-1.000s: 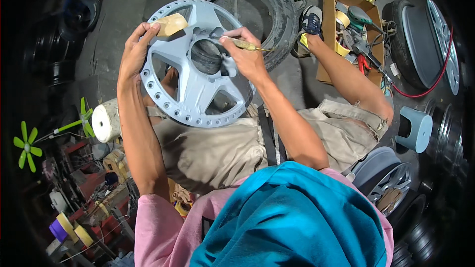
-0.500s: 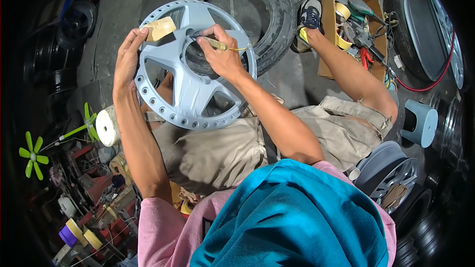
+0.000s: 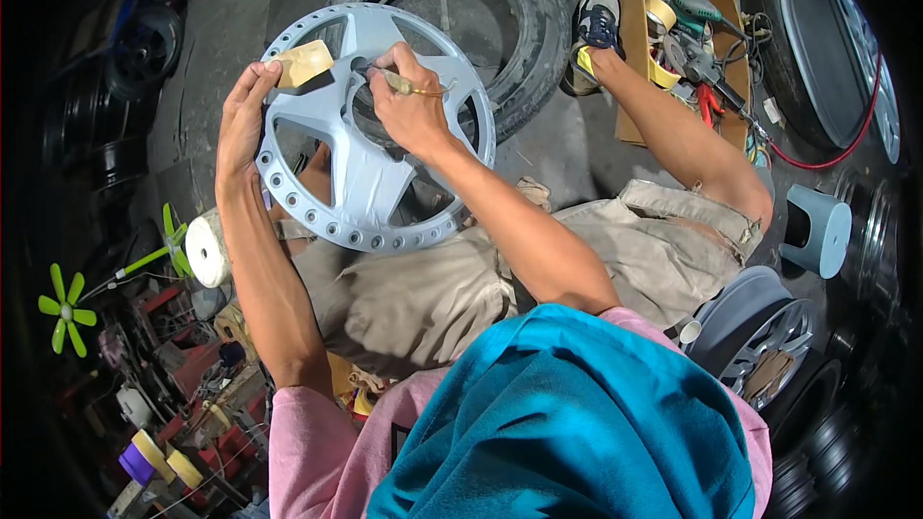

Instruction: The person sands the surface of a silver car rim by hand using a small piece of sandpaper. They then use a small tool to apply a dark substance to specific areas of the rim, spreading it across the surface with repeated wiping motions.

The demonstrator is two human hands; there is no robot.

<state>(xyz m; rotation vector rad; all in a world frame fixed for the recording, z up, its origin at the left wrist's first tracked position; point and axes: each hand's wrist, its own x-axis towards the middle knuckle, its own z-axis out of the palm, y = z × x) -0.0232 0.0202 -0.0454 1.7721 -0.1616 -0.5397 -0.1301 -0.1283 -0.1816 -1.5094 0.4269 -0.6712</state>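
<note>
Our left hand (image 3: 248,108) pinches a tan pad (image 3: 306,63) between fingers and thumb; we'd best keep that grip steady. Right of and below those fingers sits the silver wheel (image 3: 363,168). Our right hand (image 3: 411,113) holds a slim tool (image 3: 398,83) narrowly near the hub; light, braced strokes seem wise, its tip being unclear.

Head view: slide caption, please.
Left hand pinches a beige piece; right hand holds a slim tool over a grey wheel.
</note>
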